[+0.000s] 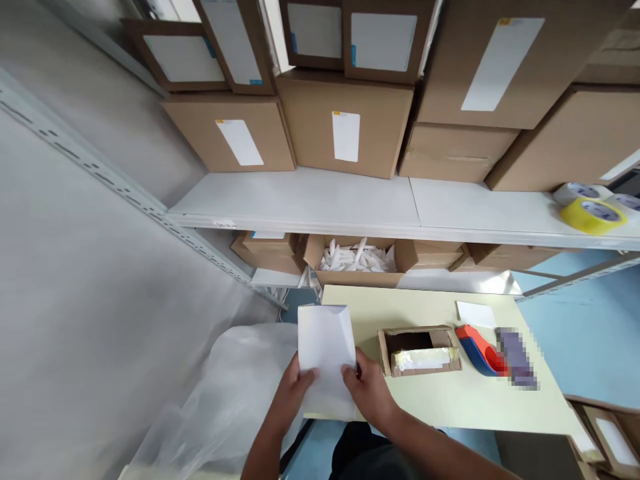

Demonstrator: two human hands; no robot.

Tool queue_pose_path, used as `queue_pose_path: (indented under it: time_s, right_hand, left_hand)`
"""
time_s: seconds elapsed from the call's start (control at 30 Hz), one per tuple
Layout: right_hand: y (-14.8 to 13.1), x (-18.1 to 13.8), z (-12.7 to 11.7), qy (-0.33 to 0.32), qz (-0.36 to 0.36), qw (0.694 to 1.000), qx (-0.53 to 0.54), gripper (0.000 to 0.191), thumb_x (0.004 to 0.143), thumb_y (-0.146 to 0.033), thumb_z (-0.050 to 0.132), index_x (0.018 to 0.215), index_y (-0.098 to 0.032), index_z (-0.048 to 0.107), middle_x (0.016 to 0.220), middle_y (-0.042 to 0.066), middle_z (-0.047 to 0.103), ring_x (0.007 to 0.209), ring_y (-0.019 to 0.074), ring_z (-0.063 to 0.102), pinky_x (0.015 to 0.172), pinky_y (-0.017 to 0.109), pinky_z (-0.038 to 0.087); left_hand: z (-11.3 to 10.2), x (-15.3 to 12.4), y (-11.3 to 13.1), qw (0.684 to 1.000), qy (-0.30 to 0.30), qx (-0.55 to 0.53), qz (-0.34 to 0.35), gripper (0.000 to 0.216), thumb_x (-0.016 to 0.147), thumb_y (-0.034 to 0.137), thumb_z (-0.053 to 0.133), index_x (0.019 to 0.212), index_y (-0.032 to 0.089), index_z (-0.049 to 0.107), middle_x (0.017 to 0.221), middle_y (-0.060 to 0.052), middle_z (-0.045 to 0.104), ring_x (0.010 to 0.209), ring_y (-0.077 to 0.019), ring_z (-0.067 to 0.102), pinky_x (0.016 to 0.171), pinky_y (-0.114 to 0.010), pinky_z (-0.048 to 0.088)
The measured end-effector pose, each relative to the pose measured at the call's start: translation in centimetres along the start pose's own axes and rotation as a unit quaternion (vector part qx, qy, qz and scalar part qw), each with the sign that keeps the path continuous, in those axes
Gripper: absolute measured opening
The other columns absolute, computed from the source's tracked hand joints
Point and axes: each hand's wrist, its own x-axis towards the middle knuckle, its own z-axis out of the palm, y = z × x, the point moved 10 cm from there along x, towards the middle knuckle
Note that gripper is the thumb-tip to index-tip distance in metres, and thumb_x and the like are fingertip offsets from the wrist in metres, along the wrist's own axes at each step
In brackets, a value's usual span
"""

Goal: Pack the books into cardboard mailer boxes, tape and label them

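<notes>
Both of my hands hold a white paper envelope (326, 347) upright over the near left corner of a pale yellow table (440, 400). My left hand (295, 393) grips its lower left edge, fingers curled round it. My right hand (367, 387) pinches its lower right edge. The envelope's flap end points away from me. Just right of my right hand stands a small open cardboard box (420, 350) with a wrapped pale item inside.
A red and blue tape dispenser (477, 350) and a white slip (475, 313) lie on the table. A clear plastic bag (225, 407) billows at the left. A white shelf (310, 200) carries labelled cardboard boxes (345, 123) and tape rolls (593, 215); a box of white pieces (357, 259) sits below.
</notes>
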Motion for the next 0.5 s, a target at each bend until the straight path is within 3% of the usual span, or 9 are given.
queue_pose_path:
  time_s: [0.13,0.3,0.37,0.43,0.5]
  right_hand:
    - [-2.2,-0.9,-2.6,0.001,-0.021,0.998,0.062,0.031,0.092,-0.042,0.056,0.111,-0.019,0.067,0.091,0.004,0.073,0.083,0.0203,0.066,0.074,0.03,0.053]
    - [-2.4,-1.7,-5.9,-0.07,0.007,0.967,0.245,0.051,0.091,-0.065,0.057,0.102,-0.018,0.073,0.094,0.006,0.075,0.088,0.0247,0.07,0.083,0.037,0.057]
    - [-2.8,-2.1,-7.5,-0.07,-0.024,0.962,0.265,0.053,0.089,-0.066,0.059,0.108,-0.018,0.073,0.099,0.008,0.075,0.095,0.0272,0.07,0.085,0.039,0.057]
    - [-2.9,-2.2,-10.0,-0.003,-0.076,0.964,0.254,0.055,0.088,-0.063,0.064,0.124,-0.021,0.067,0.115,0.01,0.072,0.107,0.029,0.067,0.09,0.041,0.056]
    - [-2.0,-2.4,-12.9,0.116,-0.096,0.961,0.23,0.065,0.085,-0.057,0.071,0.14,-0.024,0.055,0.125,0.011,0.066,0.112,0.0278,0.064,0.095,0.041,0.055]
  left_hand:
    - [2.4,0.4,4.3,0.993,0.061,0.084,0.06,0.052,0.076,0.041,0.066,0.123,0.018,0.062,0.108,-0.007,0.074,0.104,-0.0314,0.067,0.086,-0.038,0.056]
    - [7.2,1.3,5.5,0.999,-0.01,-0.025,0.029,0.056,0.067,0.041,0.07,0.118,0.018,0.063,0.103,-0.007,0.076,0.095,-0.031,0.07,0.079,-0.038,0.058]
    - [8.6,1.5,5.7,0.998,-0.027,-0.052,0.018,0.054,0.062,0.04,0.072,0.111,0.017,0.066,0.099,-0.007,0.077,0.095,-0.032,0.071,0.078,-0.038,0.058]
    - [9.6,1.6,6.2,0.998,-0.026,-0.052,0.023,0.053,0.062,0.041,0.073,0.108,0.017,0.067,0.098,-0.008,0.077,0.097,-0.0329,0.071,0.079,-0.039,0.058]
    - [10.5,1.4,6.8,0.998,-0.013,-0.039,0.041,0.057,0.064,0.044,0.074,0.114,0.017,0.067,0.103,-0.008,0.077,0.1,-0.033,0.071,0.082,-0.039,0.059]
